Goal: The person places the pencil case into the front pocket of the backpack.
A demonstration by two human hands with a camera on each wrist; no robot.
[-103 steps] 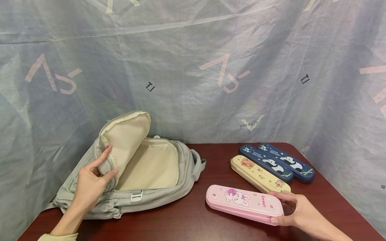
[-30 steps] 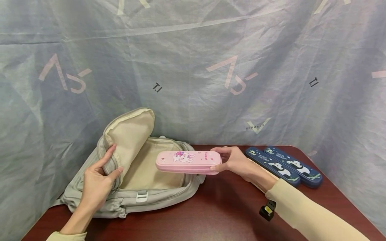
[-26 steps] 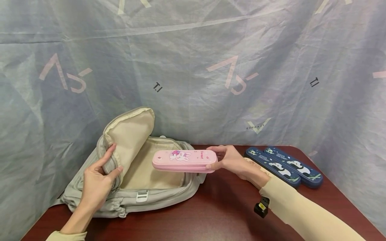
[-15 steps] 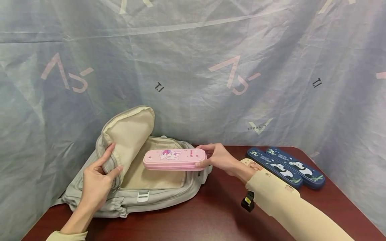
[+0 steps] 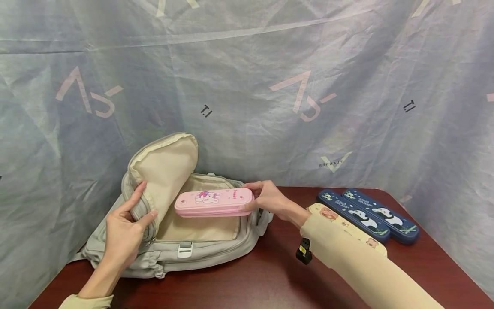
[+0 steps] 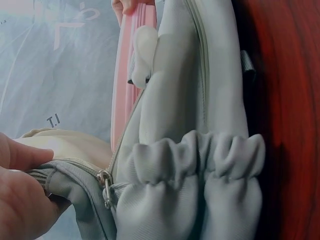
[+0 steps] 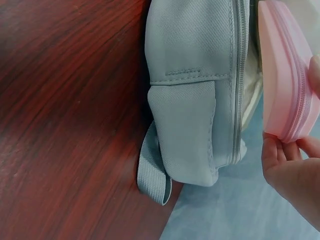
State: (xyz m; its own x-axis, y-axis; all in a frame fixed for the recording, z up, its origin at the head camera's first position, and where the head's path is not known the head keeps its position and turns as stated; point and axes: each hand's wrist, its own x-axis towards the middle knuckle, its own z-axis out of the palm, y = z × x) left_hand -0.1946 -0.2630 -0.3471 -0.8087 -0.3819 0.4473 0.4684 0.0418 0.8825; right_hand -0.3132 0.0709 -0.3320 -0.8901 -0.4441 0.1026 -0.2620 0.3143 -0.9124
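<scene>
A grey-green backpack (image 5: 200, 253) lies on the table with its front flap (image 5: 166, 167) raised, showing a cream lining. My left hand (image 5: 125, 234) pinches the flap's edge between thumb and fingers; in the left wrist view a metal zipper pull (image 6: 105, 185) hangs beside that hand. Over the open compartment, my right hand (image 5: 268, 199) holds a pink pencil case (image 5: 212, 204) by its right end. The case is level, with a rabbit picture and the word "Sweet" on top. In the right wrist view, its zipped side (image 7: 295, 75) faces the camera above the bag's edge.
At the right of the dark red table (image 5: 247, 287) lie a yellow pencil case (image 5: 347, 227), partly hidden by the right sleeve, and two navy panda cases (image 5: 353, 214). A grey printed cloth (image 5: 239, 86) hangs behind and at the sides.
My right hand has lifted the pink pencil case off the table and carried it left, over the backpack's open compartment. The left hand keeps holding the flap, now slightly higher.
</scene>
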